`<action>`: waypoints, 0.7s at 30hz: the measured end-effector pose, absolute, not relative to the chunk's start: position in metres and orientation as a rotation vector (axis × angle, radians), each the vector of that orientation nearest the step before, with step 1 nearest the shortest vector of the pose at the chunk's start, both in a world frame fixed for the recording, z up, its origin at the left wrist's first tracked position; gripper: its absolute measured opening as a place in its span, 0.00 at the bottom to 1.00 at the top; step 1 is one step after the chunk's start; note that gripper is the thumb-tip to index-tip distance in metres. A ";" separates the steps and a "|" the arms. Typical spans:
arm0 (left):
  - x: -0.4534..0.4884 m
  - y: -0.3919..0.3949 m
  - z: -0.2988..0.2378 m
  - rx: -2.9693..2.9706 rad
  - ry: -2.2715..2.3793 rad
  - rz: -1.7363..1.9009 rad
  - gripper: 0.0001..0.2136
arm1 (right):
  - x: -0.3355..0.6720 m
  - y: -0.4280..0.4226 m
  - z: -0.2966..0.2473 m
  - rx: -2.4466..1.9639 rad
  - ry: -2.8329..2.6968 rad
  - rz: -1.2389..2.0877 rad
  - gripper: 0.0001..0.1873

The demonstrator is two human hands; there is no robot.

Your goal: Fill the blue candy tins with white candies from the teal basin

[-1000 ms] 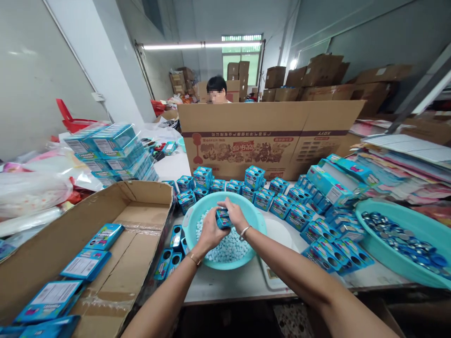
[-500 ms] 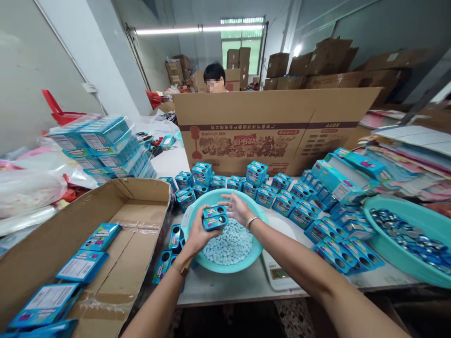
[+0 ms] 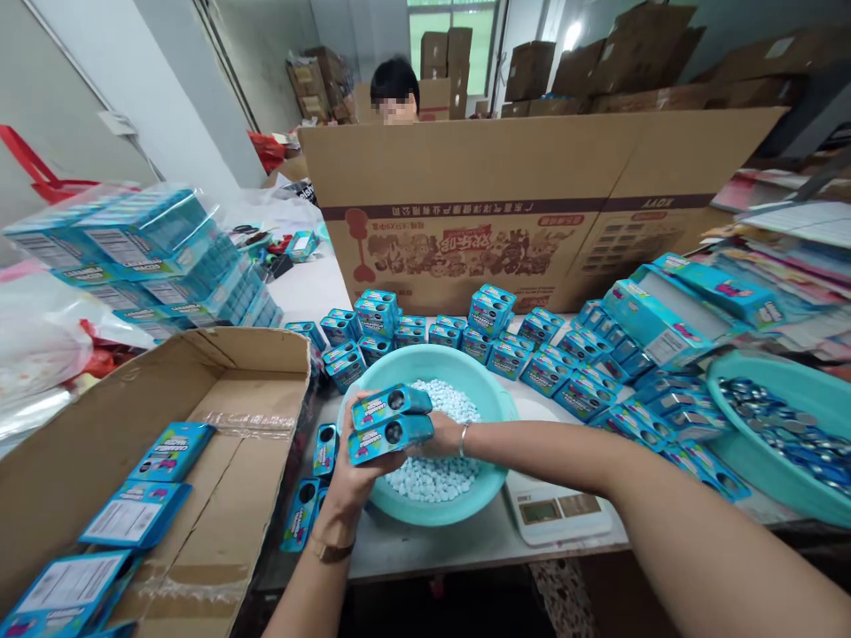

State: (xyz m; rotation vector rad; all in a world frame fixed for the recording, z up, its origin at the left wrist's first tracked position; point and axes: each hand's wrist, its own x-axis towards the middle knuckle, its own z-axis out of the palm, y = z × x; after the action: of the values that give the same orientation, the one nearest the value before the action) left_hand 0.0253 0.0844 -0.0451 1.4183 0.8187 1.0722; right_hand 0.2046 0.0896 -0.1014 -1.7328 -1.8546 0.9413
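Note:
My left hand is wrapped round two small blue candy boxes, one above the other, each with a dark round window. They are held over a light-teal basin containing many pale blue candies. My right hand reaches in from the right, close behind the boxes, with a bracelet at the wrist. The boxes cover its fingers, so whether it touches or grips anything is hidden.
A white scale stands right of the basin. Rows of blue boxes curve behind it. At left lies an open carton; at right, a basin of shiny blue pieces. Behind a large cardboard box is another person.
My left hand has brought the two boxes nearer and turned them. My right hand, spread open before, has moved down behind the boxes. The view has shifted closer.

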 end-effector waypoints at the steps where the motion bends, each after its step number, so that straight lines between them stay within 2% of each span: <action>1: 0.026 0.084 -0.048 1.337 0.799 1.086 0.44 | 0.206 0.086 -0.100 -1.754 -1.884 1.018 0.08; 4: 0.027 0.082 -0.049 1.192 0.737 1.075 0.45 | 0.214 0.083 -0.094 -1.774 -1.918 1.213 0.08; 6: 0.028 0.081 -0.043 1.200 0.731 1.050 0.43 | 0.224 0.083 -0.087 -1.792 -1.746 1.409 0.09; 9: 0.031 0.081 -0.034 1.317 0.807 1.012 0.39 | 0.242 0.080 -0.072 -1.690 -1.094 1.780 0.09; 11: 0.037 0.083 -0.032 1.427 0.903 1.008 0.36 | 0.252 0.075 -0.060 -1.502 -0.695 1.844 0.11; 16: 0.062 0.087 -0.043 1.773 1.282 0.947 0.32 | 0.243 0.072 -0.032 -1.123 -0.214 1.494 0.14; 21: 0.081 0.080 -0.051 1.960 1.338 0.844 0.30 | 0.206 0.076 -0.031 -0.964 -0.263 1.004 0.15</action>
State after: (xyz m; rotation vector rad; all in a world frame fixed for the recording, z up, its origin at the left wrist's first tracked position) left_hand 0.0812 0.0799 -0.0514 1.9602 1.3377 0.8445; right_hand 0.2057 0.0756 -0.0305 -0.9639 -0.2630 1.0037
